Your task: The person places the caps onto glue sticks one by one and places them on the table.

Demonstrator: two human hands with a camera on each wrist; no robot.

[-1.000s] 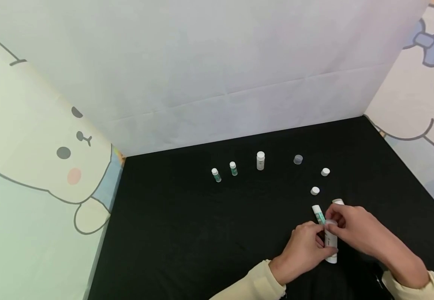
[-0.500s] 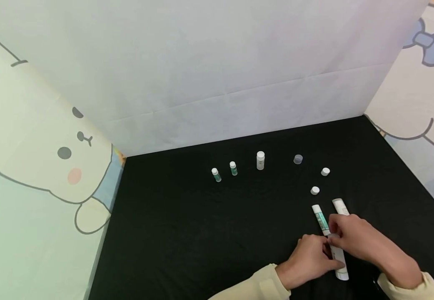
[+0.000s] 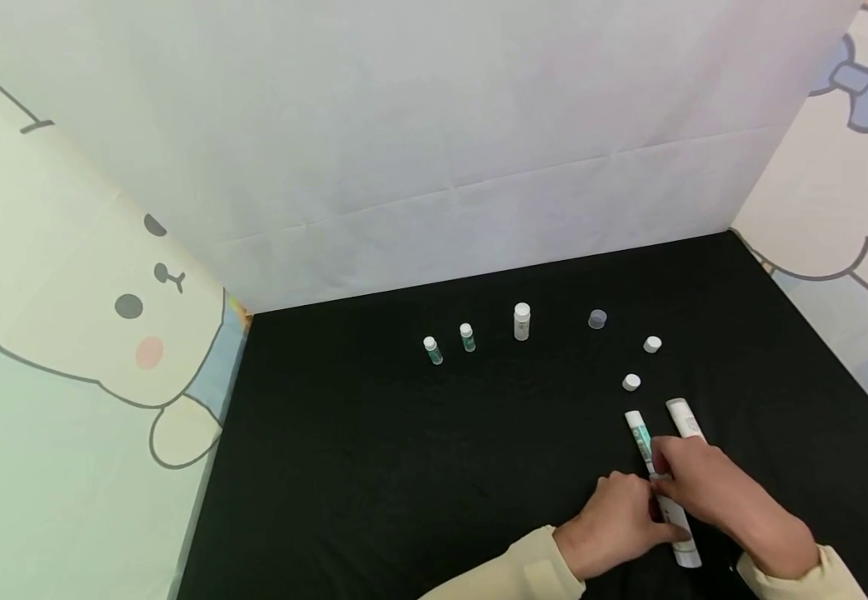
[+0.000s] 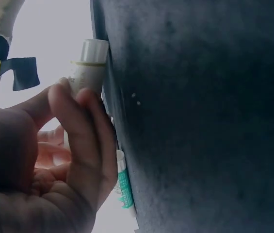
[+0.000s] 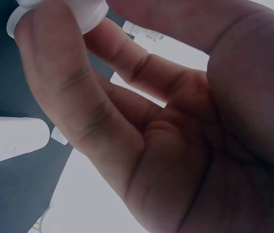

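My left hand grips a white glue stick, thumb and fingers round its body. In the left wrist view, a pale end with a thin gold line on that glue stick sticks out past the fingers. At its upper end, my right hand pinches a whitish part, partly hidden by the fingertips. Just above lies a green-labelled glue stick with a white end. A second white tube lies to its right, its lower part covered by my right hand.
Two small white caps lie beyond the tubes, a translucent cap farther back. Two small green-labelled glue sticks and a larger white one stand towards the back of the black tabletop. A pale wall rises behind.
Both hands have moved slightly down with the glue stick, and its lower end has swung to the right. More of the green-labelled glue stick and second white tube shows.
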